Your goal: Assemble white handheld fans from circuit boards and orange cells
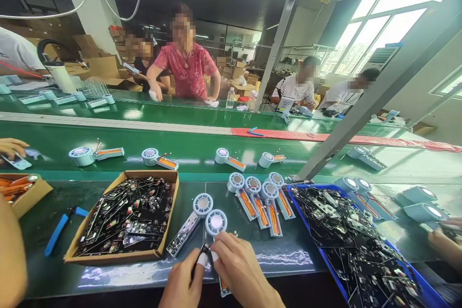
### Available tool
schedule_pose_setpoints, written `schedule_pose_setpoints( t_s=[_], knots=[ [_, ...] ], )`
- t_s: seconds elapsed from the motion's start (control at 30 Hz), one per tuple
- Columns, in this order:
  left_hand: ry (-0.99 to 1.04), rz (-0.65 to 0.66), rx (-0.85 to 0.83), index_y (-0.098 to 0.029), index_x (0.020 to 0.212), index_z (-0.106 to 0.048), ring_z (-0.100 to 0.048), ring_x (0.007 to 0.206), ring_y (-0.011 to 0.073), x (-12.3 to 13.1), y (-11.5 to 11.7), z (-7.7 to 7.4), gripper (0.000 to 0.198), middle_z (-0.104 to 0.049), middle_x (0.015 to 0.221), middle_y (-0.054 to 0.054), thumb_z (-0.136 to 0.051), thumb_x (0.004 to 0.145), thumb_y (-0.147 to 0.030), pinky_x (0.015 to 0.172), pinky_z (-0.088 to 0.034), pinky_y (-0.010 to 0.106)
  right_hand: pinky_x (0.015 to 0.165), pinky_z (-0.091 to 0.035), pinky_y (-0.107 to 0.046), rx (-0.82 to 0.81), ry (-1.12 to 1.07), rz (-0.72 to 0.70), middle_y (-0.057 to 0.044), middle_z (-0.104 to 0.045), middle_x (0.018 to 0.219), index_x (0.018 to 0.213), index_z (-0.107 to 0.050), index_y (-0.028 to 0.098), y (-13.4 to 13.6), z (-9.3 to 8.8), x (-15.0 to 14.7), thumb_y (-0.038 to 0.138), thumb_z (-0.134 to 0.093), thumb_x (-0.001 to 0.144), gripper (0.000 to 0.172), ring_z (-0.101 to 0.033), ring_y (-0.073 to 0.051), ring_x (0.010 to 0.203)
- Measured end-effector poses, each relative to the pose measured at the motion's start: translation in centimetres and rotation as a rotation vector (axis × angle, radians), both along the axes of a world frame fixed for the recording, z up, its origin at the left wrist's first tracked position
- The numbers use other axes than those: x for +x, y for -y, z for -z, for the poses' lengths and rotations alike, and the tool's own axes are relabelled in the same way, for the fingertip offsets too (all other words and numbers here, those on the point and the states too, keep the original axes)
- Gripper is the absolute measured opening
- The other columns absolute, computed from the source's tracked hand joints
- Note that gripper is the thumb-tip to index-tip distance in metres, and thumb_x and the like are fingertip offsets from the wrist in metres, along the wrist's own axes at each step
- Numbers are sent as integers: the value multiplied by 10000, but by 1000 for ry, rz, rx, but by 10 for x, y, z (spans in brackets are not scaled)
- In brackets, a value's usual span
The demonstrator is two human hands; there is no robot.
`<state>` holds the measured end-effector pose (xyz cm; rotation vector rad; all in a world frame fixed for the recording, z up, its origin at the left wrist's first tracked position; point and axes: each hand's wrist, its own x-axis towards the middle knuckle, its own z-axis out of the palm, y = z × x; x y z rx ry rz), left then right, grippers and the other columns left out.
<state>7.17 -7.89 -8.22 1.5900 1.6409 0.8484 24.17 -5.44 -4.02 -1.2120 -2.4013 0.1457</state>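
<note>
Near the box (176, 211), a fan (216, 222) half hides under the gripping right hand (240, 265), while the left hand (186, 276) pinches a black bit (205, 247).

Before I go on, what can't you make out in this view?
In the head view:
Small black part: mostly hidden by the fingers of the left hand.
Orange-wired handle: mostly covered by the right hand, whose grip is unclear.
Blue bin: cut off by the bottom edge.
Box of orange parts: cut off by the left edge.
Circuit boards: any lettering is too small to read.
</note>
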Motion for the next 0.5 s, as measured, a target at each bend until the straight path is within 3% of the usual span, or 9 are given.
schedule_pose_setpoints(
  t_s=[0.13,0.33,0.5],
  knots=[
    [-210,164,-65,-237,990,-700,-730,875,289,-4,-4,-11,382,-786,891,89,-335,941,-335,747,-529,343,621,-371,-268,-43,-54,27,-6,-605,840,849,-543,221,0,-1,-1,31,-502,833,195,-565,-169,710],
    [-260,218,-80,-190,1044,-656,-725,926,303,0,-1,-12,406,-776,959,125,-276,947,-294,783,-527,364,607,-360,-280,-39,0,53,-17,-615,841,808,-550,216,3,1,-3,5,-505,781,217,-578,-186,720],
    [-164,323,68,-239,959,-640,-734,795,210,-10,-5,-5,322,-771,875,44,-321,965,-275,700,-524,258,649,-405,-223,-257,-204,89,11,-621,888,886,-610,229,-1,-1,1,34,-502,879,223,-610,-141,745]
  ],
)
